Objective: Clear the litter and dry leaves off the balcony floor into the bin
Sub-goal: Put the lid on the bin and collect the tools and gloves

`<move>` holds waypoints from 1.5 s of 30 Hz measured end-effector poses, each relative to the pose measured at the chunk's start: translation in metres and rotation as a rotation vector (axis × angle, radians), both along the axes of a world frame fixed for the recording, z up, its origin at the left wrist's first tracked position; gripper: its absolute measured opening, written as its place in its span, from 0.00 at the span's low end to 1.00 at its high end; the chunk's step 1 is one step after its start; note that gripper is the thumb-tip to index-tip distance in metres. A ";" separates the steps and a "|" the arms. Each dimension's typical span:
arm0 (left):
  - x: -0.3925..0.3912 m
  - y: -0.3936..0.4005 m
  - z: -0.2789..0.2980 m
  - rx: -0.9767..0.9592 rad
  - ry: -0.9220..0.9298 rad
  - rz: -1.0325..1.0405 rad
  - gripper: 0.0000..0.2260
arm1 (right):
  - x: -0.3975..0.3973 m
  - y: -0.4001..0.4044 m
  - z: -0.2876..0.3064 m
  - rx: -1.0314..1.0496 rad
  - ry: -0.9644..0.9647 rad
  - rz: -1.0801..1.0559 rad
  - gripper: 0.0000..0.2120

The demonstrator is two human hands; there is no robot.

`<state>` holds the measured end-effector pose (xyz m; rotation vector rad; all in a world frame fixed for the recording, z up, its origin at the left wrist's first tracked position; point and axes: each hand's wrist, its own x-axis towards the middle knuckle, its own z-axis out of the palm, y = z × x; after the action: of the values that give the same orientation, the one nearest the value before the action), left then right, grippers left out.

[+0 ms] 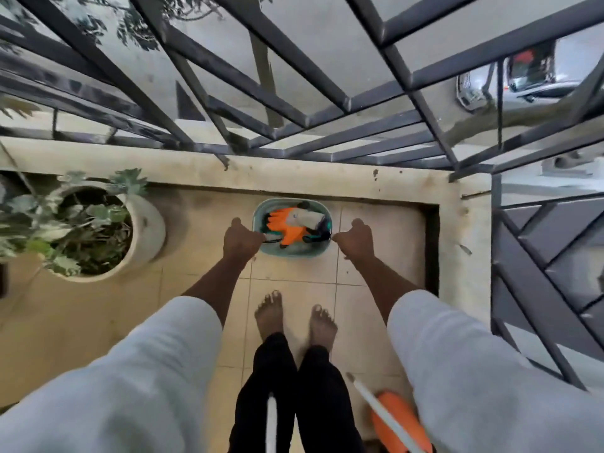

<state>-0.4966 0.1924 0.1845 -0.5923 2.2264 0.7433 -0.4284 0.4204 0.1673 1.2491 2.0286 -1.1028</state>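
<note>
- teal bin [292, 251]: oval, sits upright on the tiled balcony floor, right by the low wall
- litter [287, 227] inside it: orange and white scraps, piled up near the rim

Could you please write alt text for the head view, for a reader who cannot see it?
Seen from above, a person's left hand and right hand grip the rim of a teal bin holding orange gloves on the balcony floor, beside a potted plant.
</note>
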 end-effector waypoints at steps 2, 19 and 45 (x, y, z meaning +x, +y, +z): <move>0.006 0.003 0.026 -0.026 0.066 -0.146 0.31 | 0.002 -0.005 0.028 0.059 0.025 0.103 0.31; 0.114 -0.037 0.391 -0.105 0.293 -0.311 0.27 | 0.028 -0.131 0.402 0.178 0.369 0.808 0.18; 0.314 -0.425 0.435 -0.304 0.387 0.667 0.18 | 0.150 -0.557 0.454 0.028 0.487 1.498 0.12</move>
<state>-0.1822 -0.2328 0.6191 -1.4963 2.5287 0.9018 -0.2789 -0.1370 0.6212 -0.7084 2.4032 -0.5510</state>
